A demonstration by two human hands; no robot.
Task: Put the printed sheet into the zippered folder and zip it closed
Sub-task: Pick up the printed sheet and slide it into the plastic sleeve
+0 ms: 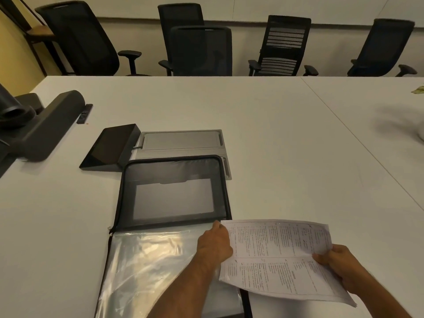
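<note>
A black zippered folder [128, 191] lies open on the white table, its lid flat on the far side and shiny clear plastic sleeves [149, 260] on the near half. The printed sheet [280, 253], covered in small text, hovers over the folder's right edge. My left hand [214, 243] grips the sheet's left edge above the sleeves. My right hand [341, 265] pinches its right edge, out past the folder.
A dark tablet on a stand [110, 146] and a grey cable box lid [183, 141] sit just behind the folder. A black speaker bar [46, 127] lies at far left. Office chairs [202, 49] line the table's far edge.
</note>
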